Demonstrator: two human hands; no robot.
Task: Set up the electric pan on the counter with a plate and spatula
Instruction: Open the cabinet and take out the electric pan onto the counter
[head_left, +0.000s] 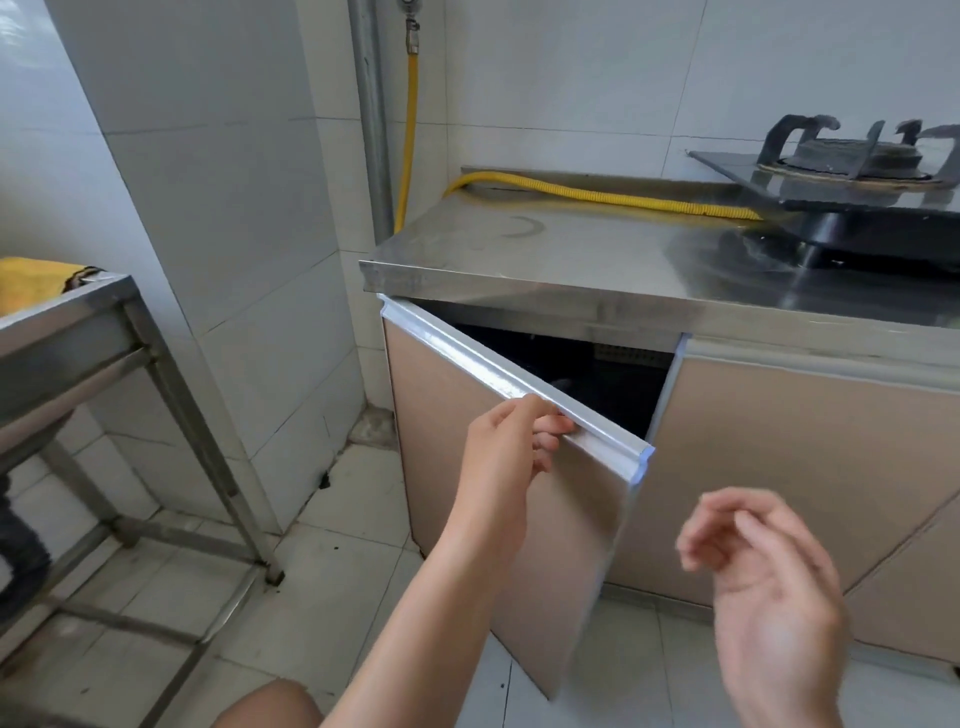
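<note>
Head view: our left grip (511, 447) clasps the top rail of the cabinet door (566, 545), which stands ajar under the steel desk (545, 249). Right grip (763, 566), at 4 o'clock, hangs loose and empty. Gas stove (852, 171) at 2 o'clock. Pan, plate, spatula: unseen; cabinet interior dark.

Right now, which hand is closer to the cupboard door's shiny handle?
Left. The left hand has its fingers curled over the door's silver handle strip, pulling the cupboard door open. The right hand hangs open in the air, below and right of it, touching nothing.
</note>
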